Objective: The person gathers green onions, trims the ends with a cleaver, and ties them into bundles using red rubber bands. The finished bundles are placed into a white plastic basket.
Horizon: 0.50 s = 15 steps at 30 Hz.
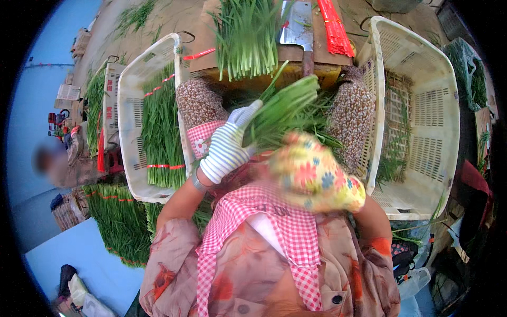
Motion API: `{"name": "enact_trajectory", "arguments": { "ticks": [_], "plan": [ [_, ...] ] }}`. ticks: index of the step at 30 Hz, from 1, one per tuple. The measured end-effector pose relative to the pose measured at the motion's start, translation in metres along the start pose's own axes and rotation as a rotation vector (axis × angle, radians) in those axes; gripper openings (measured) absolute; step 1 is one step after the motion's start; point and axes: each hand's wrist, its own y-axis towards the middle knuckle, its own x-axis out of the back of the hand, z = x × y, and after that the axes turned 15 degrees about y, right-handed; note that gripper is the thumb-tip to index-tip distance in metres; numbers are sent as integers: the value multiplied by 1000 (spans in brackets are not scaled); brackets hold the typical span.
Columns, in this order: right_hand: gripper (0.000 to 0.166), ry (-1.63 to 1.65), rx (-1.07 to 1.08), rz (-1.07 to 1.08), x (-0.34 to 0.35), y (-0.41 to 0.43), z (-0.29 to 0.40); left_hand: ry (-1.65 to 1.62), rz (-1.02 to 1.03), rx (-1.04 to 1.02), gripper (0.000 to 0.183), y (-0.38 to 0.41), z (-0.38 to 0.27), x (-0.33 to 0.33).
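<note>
My left hand [226, 148], in a blue-and-white striped glove, grips a loose bunch of long green leaves, probably garlic chives [285, 105]. The bunch slants above my lap, its cut ends towards the upper right. My right hand [303, 168] wears a yellow flowered cloth mitt or glove and is motion-blurred beside the leafy end of the bunch; its fingers cannot be made out. Ahead, a thick pile of chives [247, 47] lies on a brown board [204, 33]. Beside that pile rest a cleaver [297, 24] and a bundle of red ties [336, 31].
To the left, a white plastic crate [128, 95] holds chives tied with red bands. The white crate [431, 103] at right has loose leaves inside. More tied bunches [119, 222] lie at lower left. A blurred person [59, 162] is at far left.
</note>
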Motion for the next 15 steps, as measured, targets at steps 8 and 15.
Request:
{"name": "enact_trajectory", "arguments": {
  "ticks": [8, 15],
  "plan": [
    [47, 25, -506, -474, 42, -3, 14, -878, 248, 248, 91, -2, -4, 20],
    [58, 736, -664, -902, 31, 10, -41, -1212, 420, 255, 88, -5, -29, 8]
  ]
}}
